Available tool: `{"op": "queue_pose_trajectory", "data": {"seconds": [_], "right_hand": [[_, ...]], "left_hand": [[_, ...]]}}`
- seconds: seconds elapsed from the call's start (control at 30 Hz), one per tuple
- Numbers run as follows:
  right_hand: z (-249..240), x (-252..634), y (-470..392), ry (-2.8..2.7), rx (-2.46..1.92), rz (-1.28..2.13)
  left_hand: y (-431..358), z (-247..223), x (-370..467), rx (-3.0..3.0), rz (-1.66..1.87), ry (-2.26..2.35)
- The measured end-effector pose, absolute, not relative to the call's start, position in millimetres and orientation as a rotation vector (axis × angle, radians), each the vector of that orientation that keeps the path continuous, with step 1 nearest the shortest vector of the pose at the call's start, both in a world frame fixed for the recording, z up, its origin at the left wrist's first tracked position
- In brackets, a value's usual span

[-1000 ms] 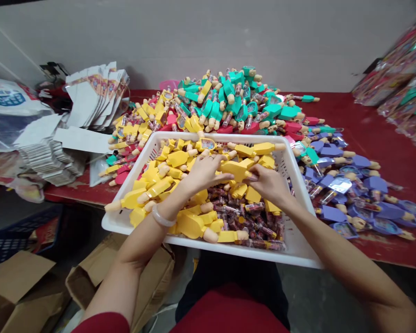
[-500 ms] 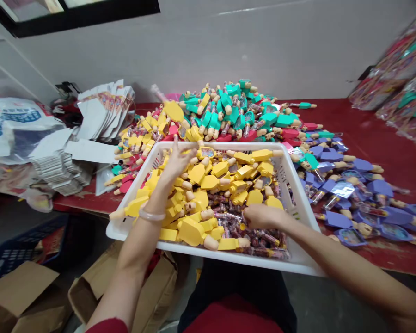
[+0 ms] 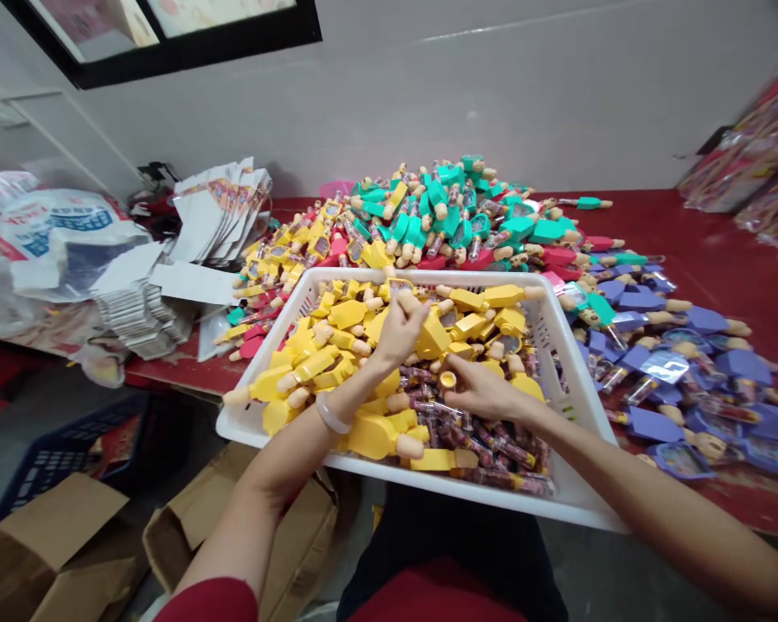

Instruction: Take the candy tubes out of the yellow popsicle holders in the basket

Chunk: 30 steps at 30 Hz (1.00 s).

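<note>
My left hand [image 3: 398,333] is closed around a yellow plastic toy [image 3: 434,337] with a beige knob, holding it over the white basket [image 3: 577,406]. Just to the right, my right hand [image 3: 483,390] pinches a small tube [image 3: 449,380], its round yellow end turned toward me. The rest of that tube is hidden by my fingers. Yellow toys [image 3: 371,434] with beige knobs heap over the basket's left and far parts. Clear tubes with dark contents [image 3: 502,445] lie loose in its near right part, below my right hand.
Behind the basket are piled green toys [image 3: 548,230]; purple ones [image 3: 654,423] spread at right on the red table [image 3: 719,259]. Stacked white cards [image 3: 130,315] and a plastic bag [image 3: 71,225] stand at left. Cardboard boxes [image 3: 58,518] and a blue crate [image 3: 58,458] sit below.
My left hand has moved right, toward my right hand, and now grips a yellow toy. My right hand has lifted slightly from the tubes with one in its fingers.
</note>
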State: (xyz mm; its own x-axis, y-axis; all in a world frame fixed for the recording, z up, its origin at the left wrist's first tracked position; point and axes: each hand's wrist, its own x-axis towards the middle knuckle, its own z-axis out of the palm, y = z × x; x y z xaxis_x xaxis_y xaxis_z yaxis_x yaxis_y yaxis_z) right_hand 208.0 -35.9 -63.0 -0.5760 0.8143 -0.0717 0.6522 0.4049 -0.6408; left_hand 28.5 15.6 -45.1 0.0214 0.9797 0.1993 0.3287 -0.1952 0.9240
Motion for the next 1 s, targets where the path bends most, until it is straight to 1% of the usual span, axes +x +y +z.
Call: {"op": "queue_pose_trajectory", "data": {"seconds": [0.03,0.1,0.2,0.3,0.4,0.5,0.63,0.8,1.0], "right_hand": [[-61.2,206.8,-36.0,-2.310,-1.281,0.944],[-60.1,202.6,-37.7,-2.171,-1.247,0.964],[-63.2,196.1,-42.1,-2.121,-1.220,0.925],[-67.4,193.1,-46.1,-2.167,-1.236,0.793],[-67.7,192.0,-49.1,-2.243,-1.335,0.545],[-61.7,190.9,-51.3,-2.352,-1.495,0.264],[-51.5,190.6,-53.7,-2.493,-1.631,0.059],[-50.7,192.1,-56.3,-2.609,-1.664,-0.068],[-53.2,192.6,-55.8,-2.579,-1.702,0.048]], "left_hand": [[14.0,-40.8,31.6,1.325,1.317,1.259],[9.4,-36.3,38.8,0.893,1.410,1.082],[1.2,-39.1,46.7,0.632,1.406,1.045],[-5.3,-44.3,49.8,0.621,1.450,1.072],[-10.1,-45.1,52.0,0.656,1.506,1.042],[-12.8,-44.3,56.0,0.614,1.559,1.028],[-12.6,-45.7,62.8,0.459,1.596,1.054],[-13.7,-47.8,69.3,0.317,1.562,1.098],[-16.1,-45.6,72.4,0.227,1.513,1.102]]}}
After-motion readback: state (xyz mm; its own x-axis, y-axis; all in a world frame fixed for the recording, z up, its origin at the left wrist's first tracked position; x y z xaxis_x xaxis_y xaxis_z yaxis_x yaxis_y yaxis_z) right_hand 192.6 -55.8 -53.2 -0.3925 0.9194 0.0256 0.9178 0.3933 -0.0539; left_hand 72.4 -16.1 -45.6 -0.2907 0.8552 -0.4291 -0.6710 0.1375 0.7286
